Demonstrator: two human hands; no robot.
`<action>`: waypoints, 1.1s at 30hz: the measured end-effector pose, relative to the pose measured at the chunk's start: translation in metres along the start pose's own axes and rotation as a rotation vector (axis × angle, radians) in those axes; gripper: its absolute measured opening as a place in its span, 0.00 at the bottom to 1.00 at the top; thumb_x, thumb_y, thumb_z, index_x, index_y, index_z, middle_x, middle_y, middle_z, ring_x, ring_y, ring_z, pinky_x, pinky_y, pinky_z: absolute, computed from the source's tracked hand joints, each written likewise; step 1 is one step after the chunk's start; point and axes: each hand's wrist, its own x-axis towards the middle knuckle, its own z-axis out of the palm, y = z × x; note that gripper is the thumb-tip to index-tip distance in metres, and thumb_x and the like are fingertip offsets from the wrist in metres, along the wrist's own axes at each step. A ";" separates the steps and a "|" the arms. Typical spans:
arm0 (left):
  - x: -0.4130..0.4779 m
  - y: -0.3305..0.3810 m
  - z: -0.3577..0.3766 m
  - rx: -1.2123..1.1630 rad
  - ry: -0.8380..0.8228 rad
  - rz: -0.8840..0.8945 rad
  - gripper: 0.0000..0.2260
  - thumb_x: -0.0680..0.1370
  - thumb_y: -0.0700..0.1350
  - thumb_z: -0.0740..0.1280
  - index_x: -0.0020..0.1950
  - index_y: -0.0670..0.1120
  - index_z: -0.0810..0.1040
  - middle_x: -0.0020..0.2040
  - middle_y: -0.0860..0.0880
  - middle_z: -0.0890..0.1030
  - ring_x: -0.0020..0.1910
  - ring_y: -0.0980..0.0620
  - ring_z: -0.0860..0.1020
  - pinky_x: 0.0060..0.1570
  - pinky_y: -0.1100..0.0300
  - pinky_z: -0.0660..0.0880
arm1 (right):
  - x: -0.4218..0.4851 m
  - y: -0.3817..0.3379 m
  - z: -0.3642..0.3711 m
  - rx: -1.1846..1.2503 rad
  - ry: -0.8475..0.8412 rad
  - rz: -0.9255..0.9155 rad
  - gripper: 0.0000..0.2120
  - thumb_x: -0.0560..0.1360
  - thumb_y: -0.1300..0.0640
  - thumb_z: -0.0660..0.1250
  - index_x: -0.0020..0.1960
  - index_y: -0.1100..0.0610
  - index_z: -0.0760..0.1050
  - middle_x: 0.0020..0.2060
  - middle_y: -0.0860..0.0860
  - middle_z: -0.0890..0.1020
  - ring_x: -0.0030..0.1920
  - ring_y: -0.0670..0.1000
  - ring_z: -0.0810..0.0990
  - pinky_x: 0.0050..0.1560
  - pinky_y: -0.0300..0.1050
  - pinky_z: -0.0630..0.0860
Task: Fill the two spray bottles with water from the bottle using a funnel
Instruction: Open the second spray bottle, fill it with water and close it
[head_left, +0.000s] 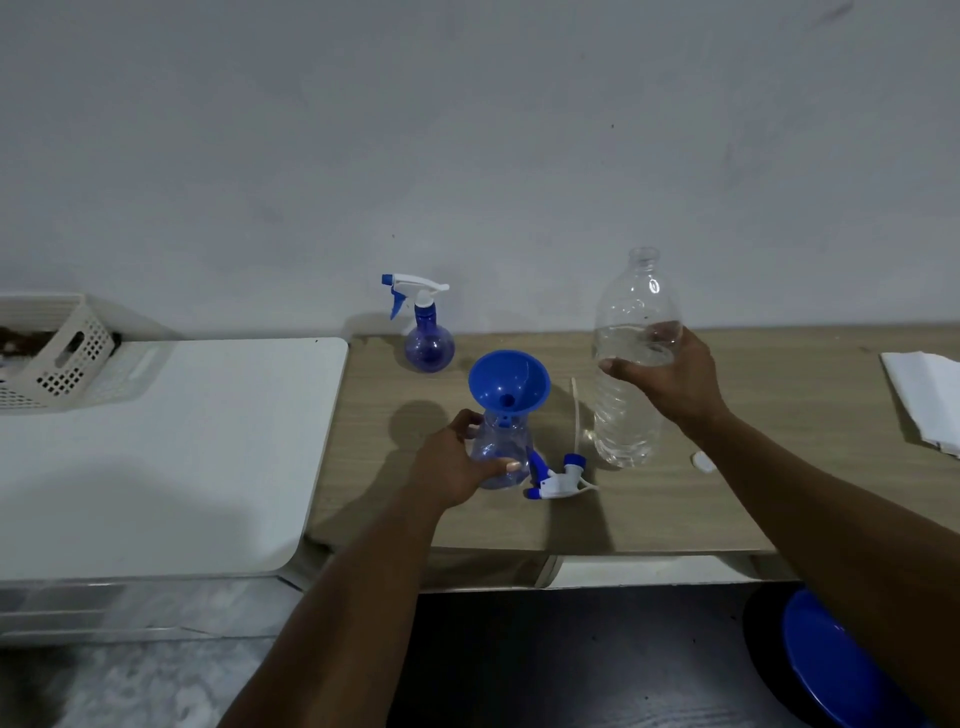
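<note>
A blue funnel (509, 383) sits in the neck of an open blue spray bottle (500, 447) on the wooden table (779, 467). My left hand (457, 462) grips this bottle round its body. Its white and blue trigger head (558, 478) with the dip tube lies on the table just to the right. My right hand (670, 379) grips the clear, uncapped water bottle (631, 364), which stands upright with water in it. Its white cap (703, 461) lies to the right of it. A second spray bottle (427, 332) with its trigger head on stands at the back by the wall.
A white cabinet top (171, 452) adjoins the table on the left, carrying a perforated white basket (57, 353). A folded white cloth (927, 400) lies at the table's right edge. A blue stool (841, 670) stands low right, in front of the table.
</note>
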 end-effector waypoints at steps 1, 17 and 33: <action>0.001 -0.001 0.000 0.003 0.002 -0.001 0.29 0.66 0.56 0.81 0.62 0.54 0.73 0.55 0.57 0.78 0.53 0.58 0.78 0.46 0.65 0.73 | 0.003 -0.004 -0.006 -0.022 -0.051 -0.029 0.34 0.58 0.43 0.84 0.58 0.55 0.76 0.53 0.49 0.83 0.53 0.51 0.82 0.58 0.55 0.80; 0.001 -0.003 -0.001 0.014 0.013 0.010 0.29 0.64 0.57 0.82 0.60 0.55 0.74 0.53 0.60 0.78 0.51 0.62 0.78 0.46 0.65 0.73 | 0.016 -0.067 -0.055 -0.663 -0.612 -0.295 0.32 0.55 0.41 0.84 0.52 0.51 0.74 0.48 0.46 0.81 0.52 0.49 0.81 0.51 0.45 0.76; -0.002 0.002 -0.001 0.047 0.019 -0.009 0.30 0.65 0.58 0.81 0.61 0.54 0.73 0.57 0.56 0.79 0.56 0.55 0.78 0.55 0.56 0.76 | -0.003 -0.084 -0.055 -0.919 -0.673 -0.401 0.30 0.60 0.39 0.81 0.49 0.48 0.68 0.37 0.37 0.72 0.45 0.49 0.74 0.38 0.40 0.66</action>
